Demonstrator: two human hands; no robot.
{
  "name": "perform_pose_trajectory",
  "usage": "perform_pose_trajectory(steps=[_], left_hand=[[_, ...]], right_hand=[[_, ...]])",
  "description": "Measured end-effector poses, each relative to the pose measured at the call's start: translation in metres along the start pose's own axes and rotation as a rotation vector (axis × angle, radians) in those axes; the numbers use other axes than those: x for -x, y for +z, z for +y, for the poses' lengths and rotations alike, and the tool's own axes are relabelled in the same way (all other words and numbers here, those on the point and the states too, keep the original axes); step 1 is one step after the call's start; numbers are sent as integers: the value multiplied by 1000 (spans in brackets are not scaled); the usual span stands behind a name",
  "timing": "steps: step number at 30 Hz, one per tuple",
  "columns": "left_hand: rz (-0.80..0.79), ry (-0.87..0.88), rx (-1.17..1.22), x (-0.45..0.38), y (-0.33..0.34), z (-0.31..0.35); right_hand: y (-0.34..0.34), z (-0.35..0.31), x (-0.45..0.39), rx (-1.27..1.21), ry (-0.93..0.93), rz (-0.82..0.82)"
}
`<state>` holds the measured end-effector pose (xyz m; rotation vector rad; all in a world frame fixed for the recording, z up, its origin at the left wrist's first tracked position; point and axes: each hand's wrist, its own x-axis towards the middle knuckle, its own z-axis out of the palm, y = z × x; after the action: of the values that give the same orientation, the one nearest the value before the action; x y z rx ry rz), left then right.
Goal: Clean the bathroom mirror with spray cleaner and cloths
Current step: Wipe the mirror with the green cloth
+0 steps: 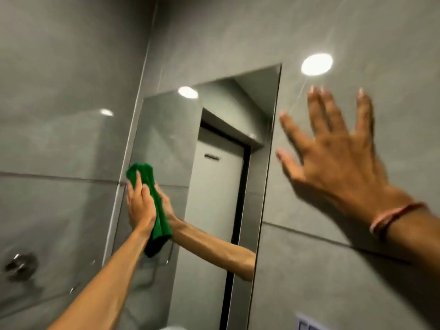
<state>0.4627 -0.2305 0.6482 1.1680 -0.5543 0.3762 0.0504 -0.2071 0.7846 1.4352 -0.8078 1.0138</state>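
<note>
A tall frameless mirror (214, 129) hangs on the grey tiled wall and reflects a grey door with a dark frame. My left hand (139, 203) presses a folded green cloth (157, 210) flat against the mirror's left edge, about halfway up; the cloth's lower end hangs below my palm. The hand and forearm show again as a reflection in the glass. My right hand (333, 158) lies flat with its fingers spread on the wall tile to the right of the mirror, holding nothing. A reddish thread band circles that wrist. No spray bottle is in view.
Glossy grey tiles (59, 115) cover the side wall on the left, meeting the mirror wall in a corner. A round chrome fitting (20, 263) sits low on the left wall. A small white and blue plate (309, 323) shows at the bottom right. Ceiling lights glare on the tiles.
</note>
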Motion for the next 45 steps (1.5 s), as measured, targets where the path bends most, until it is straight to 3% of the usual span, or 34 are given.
perform_pose_trajectory(steps=[3, 5, 8, 10, 13, 17, 19, 22, 25, 28, 31, 34, 38, 40, 43, 45], left_hand=[[49, -292, -24, 133, -38, -74], [32, -401, -58, 238, -55, -86], [-16, -376, -36, 347, -56, -43], [-30, -330, 24, 372, -49, -4], [-89, -180, 100, 339, -33, 51], [-245, 152, 196, 219, 7, 163], [-300, 330, 252, 164, 29, 224], [-402, 535, 421, 122, 39, 288], [-468, 709, 553, 124, 40, 313], [-543, 860, 663, 152, 36, 320], [-589, 948, 604, 182, 22, 325], [-767, 816, 502, 201, -5, 318], [-1251, 436, 541, 224, -31, 279], [-1426, 295, 566, 249, -44, 258], [-1523, 99, 615, 299, -66, 226], [-1564, -14, 606, 343, -82, 196]], right_hand=[[7, -1, 8, -37, -17, 10], [13, -6, 16, -71, -17, 20], [11, -13, 22, -147, -6, -2], [6, -17, 23, -151, -26, -47], [-7, -17, 25, -179, -82, -143], [-22, -15, 34, -374, -58, -202], [-31, -13, 29, -676, 89, -148], [-46, 1, 7, -1206, 569, 7], [-63, 25, -19, -1579, 917, -44], [-75, 46, -23, -1806, 887, -135], [-81, 60, -10, -1825, 856, -19], [-91, 74, 21, -1804, 880, 144], [-115, 90, 84, -1721, 936, 213], [-130, 94, 131, -1668, 1009, 190], [-160, 94, 214, -1582, 1136, 132], [-184, 91, 280, -1455, 1245, 8]])
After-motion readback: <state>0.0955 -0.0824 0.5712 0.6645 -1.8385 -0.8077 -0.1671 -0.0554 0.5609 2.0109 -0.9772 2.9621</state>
